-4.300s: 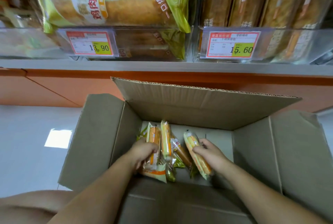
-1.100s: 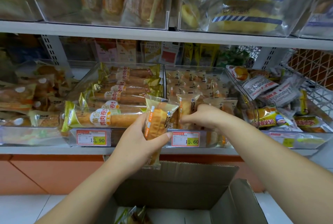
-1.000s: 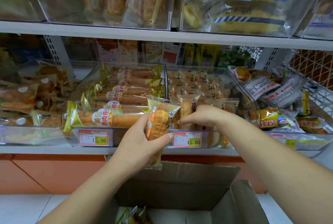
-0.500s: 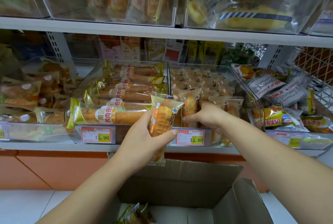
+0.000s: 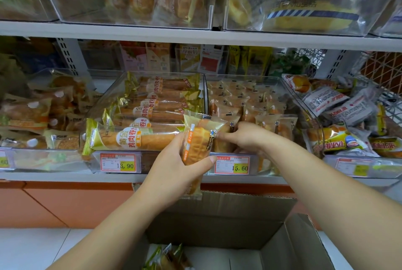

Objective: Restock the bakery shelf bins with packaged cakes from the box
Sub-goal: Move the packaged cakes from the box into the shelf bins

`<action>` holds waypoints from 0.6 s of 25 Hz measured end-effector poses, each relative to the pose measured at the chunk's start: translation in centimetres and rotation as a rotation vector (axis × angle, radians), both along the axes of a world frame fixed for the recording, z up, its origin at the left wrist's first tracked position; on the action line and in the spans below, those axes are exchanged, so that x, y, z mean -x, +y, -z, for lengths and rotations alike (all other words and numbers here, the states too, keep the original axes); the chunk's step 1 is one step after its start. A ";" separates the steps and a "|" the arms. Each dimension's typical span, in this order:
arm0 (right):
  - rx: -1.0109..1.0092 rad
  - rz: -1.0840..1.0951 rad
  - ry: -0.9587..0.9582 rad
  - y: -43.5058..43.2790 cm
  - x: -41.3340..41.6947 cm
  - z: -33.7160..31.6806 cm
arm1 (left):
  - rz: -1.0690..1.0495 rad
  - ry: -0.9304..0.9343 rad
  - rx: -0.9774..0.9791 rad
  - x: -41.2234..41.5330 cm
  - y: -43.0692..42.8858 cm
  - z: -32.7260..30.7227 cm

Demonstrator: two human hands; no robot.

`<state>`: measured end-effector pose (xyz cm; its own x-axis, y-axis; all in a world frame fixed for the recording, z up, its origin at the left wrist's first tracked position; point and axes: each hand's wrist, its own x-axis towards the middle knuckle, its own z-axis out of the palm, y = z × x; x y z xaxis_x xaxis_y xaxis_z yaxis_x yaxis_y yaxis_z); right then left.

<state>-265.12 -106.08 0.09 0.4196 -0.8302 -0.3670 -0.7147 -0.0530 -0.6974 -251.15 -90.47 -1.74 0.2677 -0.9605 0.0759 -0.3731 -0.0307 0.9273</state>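
My left hand (image 5: 171,174) grips a spare cake (image 5: 199,139), right hand (image 5: 248,139) pinches a pack (image 5: 231,125) in the bin (image 5: 243,76): stand that upright first, then slot the spare beside it.

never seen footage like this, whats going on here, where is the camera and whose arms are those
There is no machine here. These are a person's two bare arms, filmed by one wide camera worn on their head. It looks forward and down, so you see roughly what they see. They face a shop shelf of clear bins. The left hand holds a wrapped cake upright in front of the shelf. The right hand reaches into the bin with the 15.60 price tag. Its fingers curl among the small cakes there, and whether it holds one is hard to tell. The next bin to the left holds long rolls. Below, an open cardboard box has a few more packets in it.
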 end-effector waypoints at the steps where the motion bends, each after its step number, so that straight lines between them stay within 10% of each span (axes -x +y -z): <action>1: -0.048 0.018 0.006 -0.1 0.0 -0.1 | 0.002 0.002 -0.002 0.1 0.0 0.0; 8: -0.121 0.076 -0.196 1.1 -0.2 -0.3 | 0.008 0.017 -0.003 0.2 0.2 -0.1; 15: -0.045 0.009 0.067 0.9 1.0 -1.2 | -0.041 0.047 0.002 1.1 0.4 -0.7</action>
